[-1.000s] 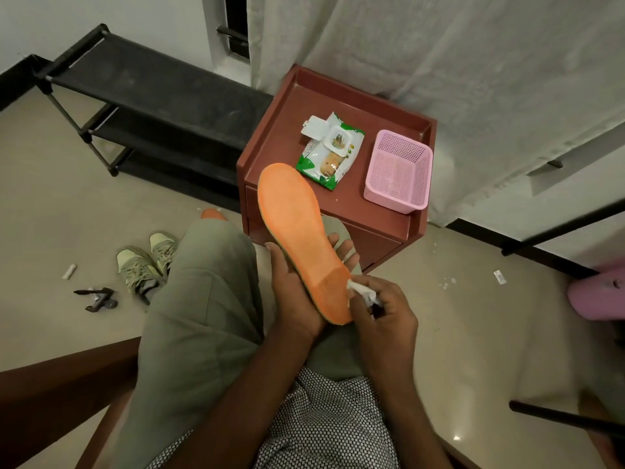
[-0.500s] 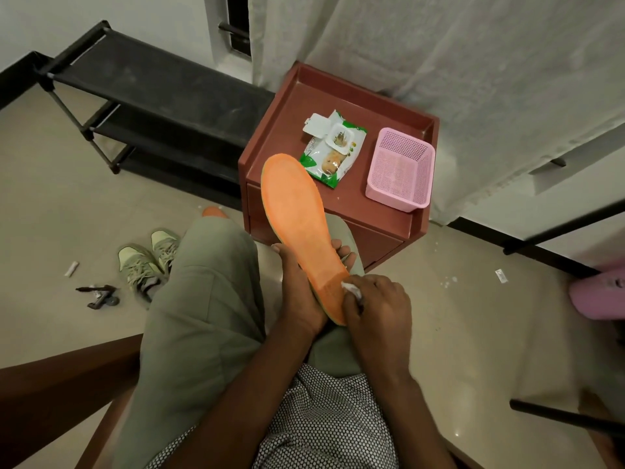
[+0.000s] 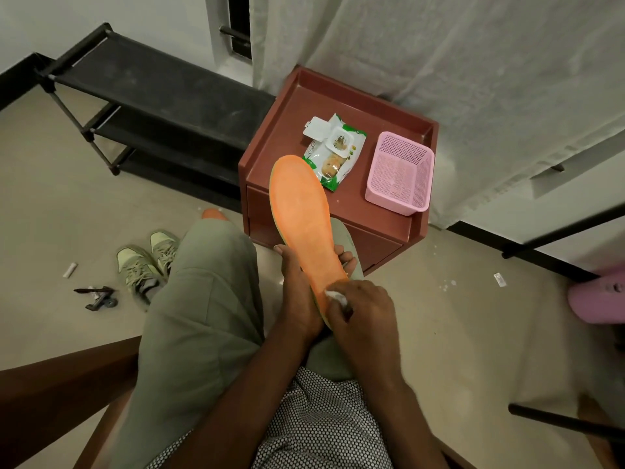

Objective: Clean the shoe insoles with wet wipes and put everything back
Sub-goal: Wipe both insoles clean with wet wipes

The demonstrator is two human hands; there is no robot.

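— Orange foam is what we see first: the insole (image 3: pixel 301 218) stands tilted above our lap, toe end up over the front edge of the red-brown cabinet (image 3: pixel 389 228), heel end down between our hands.

— And how do we hold it?

— Our left hand (image 3: pixel 297 292) grips it near the heel, thumb on the near edge, fingertips (image 3: pixel 346 257) curling out from behind the far edge. Our right hand (image 3: pixel 365 309) pinches a small white wet wipe (image 3: pixel 336 296) in curled fingers and presses it against the orange face close to the heel.

— What lies on the cabinet?

— The wet wipe pack (image 3: pixel 334 150), green and white, with its flap open, lies on the top just behind the insole's toe. Beside it, toward the right, sits a pink perforated basket (image 3: pixel 399 170); the two are apart.

— And on the floor?

— A pair of green shoes (image 3: pixel 145 262) stands left of our knee. Just past the knee an orange tip (image 3: pixel 213 214) shows; we cannot tell what it belongs to. A black rack (image 3: pixel 152 96) stands against the wall to the left, and a white curtain (image 3: pixel 439 45) hangs behind the cabinet.
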